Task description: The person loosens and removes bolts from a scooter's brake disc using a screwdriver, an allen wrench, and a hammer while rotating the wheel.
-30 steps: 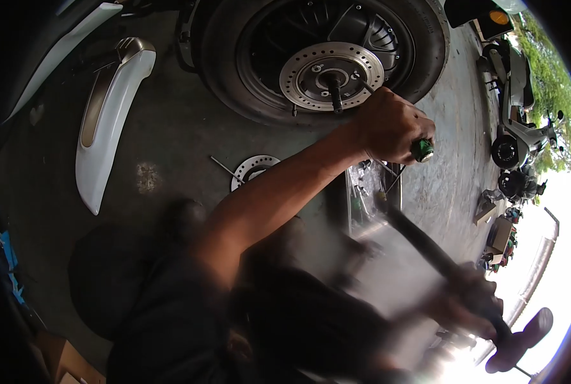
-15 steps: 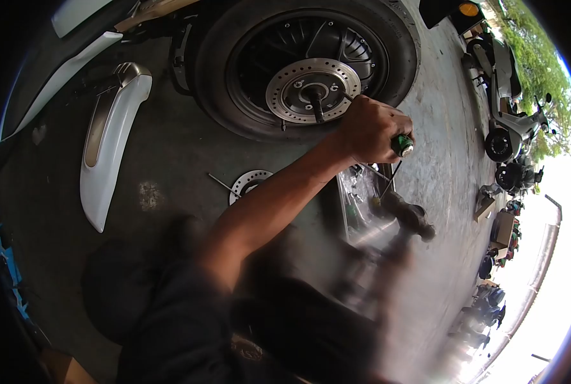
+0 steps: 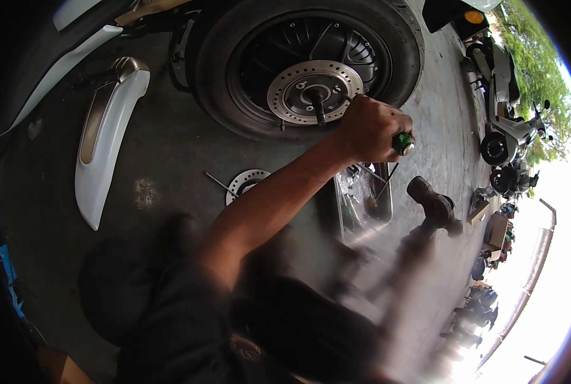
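Observation:
My left hand [image 3: 376, 131] is closed round the green handle of a screwdriver [image 3: 403, 144]. Its shaft points toward the brake disc [image 3: 282, 102], near a bolt beside the hub; my fist hides part of the contact. The drilled disc sits on a wheel [image 3: 244, 118] with a black tyre, and a dark axle [image 3: 319, 109] sticks out of its centre. To the lower right, my right hand [image 3: 393, 297] is badly smeared, apparently round the handle of a hammer [image 3: 436, 205]. The hammer head is raised, apart from the screwdriver's end.
Beneath my left wrist, a metal tray [image 3: 388, 214] holds tools. A second drilled disc [image 3: 237, 182] lies on the floor, partly behind my forearm. A white and bronze cover panel [image 3: 109, 153] lies at left. Parked scooters [image 3: 509, 128] line the right side.
The hammer has swung to the right, away from the tray and the screwdriver's end. My left hand and the screwdriver stay in nearly the same place.

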`<state>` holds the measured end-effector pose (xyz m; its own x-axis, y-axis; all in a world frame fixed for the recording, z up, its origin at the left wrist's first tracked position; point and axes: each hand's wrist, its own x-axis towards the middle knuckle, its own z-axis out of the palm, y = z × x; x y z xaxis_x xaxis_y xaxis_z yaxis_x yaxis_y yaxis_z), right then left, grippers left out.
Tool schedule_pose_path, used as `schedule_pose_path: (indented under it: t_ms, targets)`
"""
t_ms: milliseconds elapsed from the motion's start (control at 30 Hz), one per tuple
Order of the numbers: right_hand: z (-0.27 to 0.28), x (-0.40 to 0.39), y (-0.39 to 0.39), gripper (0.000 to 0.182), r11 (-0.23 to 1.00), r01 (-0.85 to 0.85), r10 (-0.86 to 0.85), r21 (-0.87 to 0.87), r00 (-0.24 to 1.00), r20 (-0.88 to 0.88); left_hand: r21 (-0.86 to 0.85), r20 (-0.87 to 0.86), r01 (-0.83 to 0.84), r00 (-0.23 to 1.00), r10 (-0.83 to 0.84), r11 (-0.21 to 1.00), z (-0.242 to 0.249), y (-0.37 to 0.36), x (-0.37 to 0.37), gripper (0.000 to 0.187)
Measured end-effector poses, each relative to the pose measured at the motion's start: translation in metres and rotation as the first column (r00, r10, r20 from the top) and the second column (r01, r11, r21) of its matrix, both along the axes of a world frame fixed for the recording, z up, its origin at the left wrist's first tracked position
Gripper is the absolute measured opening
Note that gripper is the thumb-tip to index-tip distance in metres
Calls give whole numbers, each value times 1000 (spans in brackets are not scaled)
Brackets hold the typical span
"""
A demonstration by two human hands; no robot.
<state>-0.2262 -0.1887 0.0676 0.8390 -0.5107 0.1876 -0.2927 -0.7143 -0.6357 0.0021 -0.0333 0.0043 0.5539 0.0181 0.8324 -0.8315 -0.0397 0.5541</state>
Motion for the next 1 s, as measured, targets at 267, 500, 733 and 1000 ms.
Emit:
schedule_pose_path:
  t_ms: [267,500,733,1000]
  targets:
    - [12,23,17,25,988,-19,20,156,1000,-3,22,-38,-17,999,18,1000,1,-2,2,10]
    - [18,61,38,27,962,-222,251,-156,948,198,44,-62,-36,997,39,998,7,4,2,10]
    - [179,48,64,46,975,118,107,-191,503,858,29,-118,-29,992,32,999,6,-1,1,10]
    - [31,53,29,25,851,-229,247,-473,969,-25,151,-58,-79,994,88,985,-16,-5,-1,11]
